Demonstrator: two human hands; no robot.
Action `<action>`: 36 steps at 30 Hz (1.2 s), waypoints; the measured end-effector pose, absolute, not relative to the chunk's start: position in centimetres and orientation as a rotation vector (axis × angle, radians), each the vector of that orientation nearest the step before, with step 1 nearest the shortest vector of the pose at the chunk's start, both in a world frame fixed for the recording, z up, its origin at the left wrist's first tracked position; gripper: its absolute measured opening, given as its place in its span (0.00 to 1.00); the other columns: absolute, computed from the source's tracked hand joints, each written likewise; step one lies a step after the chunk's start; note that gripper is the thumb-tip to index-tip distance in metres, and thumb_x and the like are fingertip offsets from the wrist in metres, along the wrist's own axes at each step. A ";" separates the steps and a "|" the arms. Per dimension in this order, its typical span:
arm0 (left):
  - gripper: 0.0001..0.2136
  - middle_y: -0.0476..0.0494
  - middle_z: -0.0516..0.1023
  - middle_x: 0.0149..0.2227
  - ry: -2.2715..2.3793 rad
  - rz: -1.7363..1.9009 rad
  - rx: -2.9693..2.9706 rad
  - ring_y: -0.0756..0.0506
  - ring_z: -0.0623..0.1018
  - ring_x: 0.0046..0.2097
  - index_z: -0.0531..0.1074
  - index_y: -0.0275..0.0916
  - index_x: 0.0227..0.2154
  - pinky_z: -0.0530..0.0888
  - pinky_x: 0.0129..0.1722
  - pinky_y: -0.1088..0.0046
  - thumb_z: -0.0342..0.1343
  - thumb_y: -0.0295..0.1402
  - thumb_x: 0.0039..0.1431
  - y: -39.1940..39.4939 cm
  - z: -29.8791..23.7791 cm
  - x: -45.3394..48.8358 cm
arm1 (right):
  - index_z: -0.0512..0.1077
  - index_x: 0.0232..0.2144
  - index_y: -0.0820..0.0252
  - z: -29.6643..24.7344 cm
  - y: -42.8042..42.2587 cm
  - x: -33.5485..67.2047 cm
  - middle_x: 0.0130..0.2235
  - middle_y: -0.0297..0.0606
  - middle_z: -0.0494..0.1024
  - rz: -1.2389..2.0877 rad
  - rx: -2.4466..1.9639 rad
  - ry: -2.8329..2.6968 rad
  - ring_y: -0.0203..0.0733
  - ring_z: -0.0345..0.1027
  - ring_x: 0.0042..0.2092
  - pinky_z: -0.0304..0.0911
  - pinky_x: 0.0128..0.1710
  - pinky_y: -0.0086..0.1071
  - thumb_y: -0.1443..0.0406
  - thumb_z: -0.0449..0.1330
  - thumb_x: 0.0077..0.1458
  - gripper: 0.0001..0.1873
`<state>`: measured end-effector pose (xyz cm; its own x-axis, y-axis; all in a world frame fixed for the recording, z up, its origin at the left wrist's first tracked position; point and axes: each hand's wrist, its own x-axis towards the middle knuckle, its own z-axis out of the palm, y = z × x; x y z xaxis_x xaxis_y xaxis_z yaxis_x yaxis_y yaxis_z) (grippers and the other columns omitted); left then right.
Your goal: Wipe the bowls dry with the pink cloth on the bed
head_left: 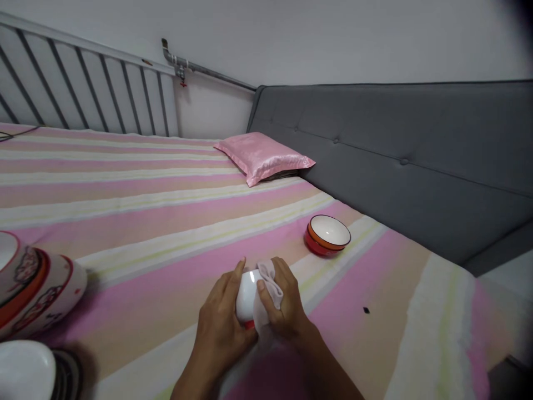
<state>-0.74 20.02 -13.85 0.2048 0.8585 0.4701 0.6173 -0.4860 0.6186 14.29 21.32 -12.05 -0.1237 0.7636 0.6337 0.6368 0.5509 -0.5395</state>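
Observation:
Near the bottom centre, my left hand [220, 316] is wrapped round the left side of a white bowl [247, 297] with a bit of red at its lower edge. My right hand [288, 303] grips a pale pink cloth [270, 283], which lies against the bowl's right side. The thumb presses on the cloth, and part of it hangs down between the hands. Much of the bowl is covered by fingers and cloth. Beyond my right hand, an orange bowl [328, 232] with a white inside rests in a red bowl [318, 248].
Patterned bowls [62, 286] are stacked at the left edge, with white dishes [27, 369] before them. A striped bedsheet [166, 233] lies under everything. A pink pillow [266, 155] is by the grey headboard [395, 133]. A radiator [95, 83] and pipe [208, 71] line the wall.

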 end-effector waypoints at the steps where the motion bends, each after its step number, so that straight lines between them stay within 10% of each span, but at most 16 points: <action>1: 0.46 0.38 0.69 0.53 1.401 1.161 2.196 0.38 0.72 0.52 0.45 0.46 0.65 0.73 0.47 0.60 0.57 0.24 0.40 20.0 -13.8 -0.7 | 0.67 0.35 0.61 -11.8 21.2 14.1 0.33 0.41 0.67 0.142 -1.167 -1.860 0.45 0.61 0.36 0.61 0.36 0.40 0.63 0.47 0.59 0.11; 12: 0.41 0.37 0.70 0.54 1.459 1.163 2.224 0.38 0.73 0.52 0.47 0.45 0.65 0.74 0.46 0.60 0.57 0.28 0.46 19.8 -13.8 -0.3 | 0.66 0.48 0.64 -11.5 20.6 12.5 0.44 0.47 0.73 -0.092 -1.188 -1.965 0.48 0.63 0.45 0.56 0.47 0.43 0.66 0.49 0.58 0.16; 23: 0.51 0.29 0.59 0.60 1.500 1.188 1.546 0.32 0.65 0.59 0.42 0.36 0.64 0.64 0.56 0.52 0.64 0.33 0.37 20.4 -15.4 1.4 | 0.70 0.33 0.60 -13.4 23.1 14.9 0.31 0.34 0.71 0.935 -1.048 -1.137 0.39 0.66 0.36 0.61 0.37 0.30 0.57 0.49 0.60 0.15; 31: 0.37 0.36 0.73 0.45 1.470 1.097 1.414 0.36 0.76 0.44 0.59 0.36 0.51 0.73 0.42 0.60 0.65 0.35 0.33 20.5 -13.8 1.0 | 0.68 0.26 0.58 -14.7 24.0 14.6 0.27 0.32 0.68 1.057 -0.954 -0.878 0.37 0.64 0.32 0.61 0.34 0.28 0.58 0.52 0.56 0.12; 36: 0.42 0.34 0.70 0.54 1.620 1.117 1.654 0.33 0.73 0.52 0.58 0.39 0.58 0.71 0.48 0.57 0.65 0.37 0.35 20.2 -13.5 0.7 | 0.72 0.33 0.59 -14.1 23.4 14.7 0.33 0.34 0.73 0.979 -0.954 -1.044 0.39 0.67 0.38 0.62 0.40 0.29 0.58 0.49 0.60 0.15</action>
<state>0.73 20.22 -13.51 -0.0788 0.9816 0.1741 0.5117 -0.1100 0.8521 14.69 23.36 -14.05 0.2048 0.9495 0.2379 -0.1761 0.2748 -0.9452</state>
